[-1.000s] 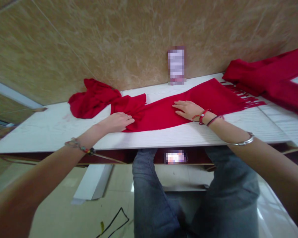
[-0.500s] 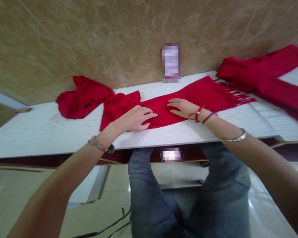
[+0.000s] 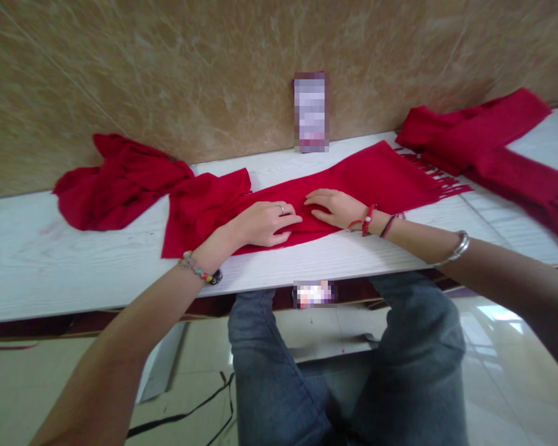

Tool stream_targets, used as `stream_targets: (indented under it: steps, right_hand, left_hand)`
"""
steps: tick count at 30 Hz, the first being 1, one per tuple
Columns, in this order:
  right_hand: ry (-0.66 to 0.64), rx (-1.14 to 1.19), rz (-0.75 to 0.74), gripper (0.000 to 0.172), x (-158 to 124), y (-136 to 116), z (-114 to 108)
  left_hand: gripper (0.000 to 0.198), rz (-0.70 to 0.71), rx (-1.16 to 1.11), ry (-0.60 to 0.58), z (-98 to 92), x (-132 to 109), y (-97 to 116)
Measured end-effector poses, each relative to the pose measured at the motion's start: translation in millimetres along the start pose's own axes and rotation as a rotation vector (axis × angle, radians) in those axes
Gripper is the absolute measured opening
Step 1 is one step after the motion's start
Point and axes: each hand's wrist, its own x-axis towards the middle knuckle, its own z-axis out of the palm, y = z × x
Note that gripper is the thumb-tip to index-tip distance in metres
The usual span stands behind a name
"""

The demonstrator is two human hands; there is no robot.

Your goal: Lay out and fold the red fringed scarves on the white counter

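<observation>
Head view: a long white table (image 3: 74, 260) runs along a tan marble wall. A red scarf (image 3: 367, 176) is stretched across the table's middle, its fringe to the right and its other end bunched at the left. A second red scarf (image 3: 483, 142) lies at the far right. The left hand (image 3: 265, 223) and right hand (image 3: 332, 207) rest open, palms down, side by side on the stretched scarf's middle, gripping nothing.

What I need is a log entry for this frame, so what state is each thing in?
red scarf, laid flat along the white table, fringe at right, left end bunched up.
left hand, open, palm down on the red scarf.
right hand, open, palm down on the red scarf.
second scarf, loosely folded, at the table's right end.
blurred card, upright against the wall.
</observation>
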Motion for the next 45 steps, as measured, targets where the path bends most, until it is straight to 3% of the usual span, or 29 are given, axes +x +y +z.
stream_targets:
  steps: [8,14,17,23,32,38,45]
  right_hand:
    - [-0.02,0.074,-0.112,0.032,-9,-8,-19]
    - [-0.12,0.174,-0.251,0.041,-15,-22,-32]
    - [-0.145,0.151,-0.276,0.036,-16,-20,-30]
    - [-0.158,0.117,-0.283,0.028,-17,-16,-31]
    - [-0.243,0.161,-0.26,0.039,-19,-16,-39]
    - [-0.242,0.152,-0.248,0.052,-19,-17,-40]
    - [-0.139,0.06,-0.183,0.05,-21,-15,-39]
  left_hand:
    - [0.026,-0.105,-0.084,0.131,-2.8,-4,5]
    - [0.022,-0.107,-0.2,0.095,-3.4,-4,7]
    - [0.022,-0.09,-0.234,0.119,-3.5,-3,9]
    - [0.028,-0.085,-0.239,0.049,-7.6,-2,12]
    - [0.028,-0.108,-0.173,-0.045,-14.9,-3,20]
    - [0.043,-0.164,-0.134,-0.121,-16.1,-2,21]
    - [0.027,-0.201,-0.102,-0.037,-11.6,-2,20]
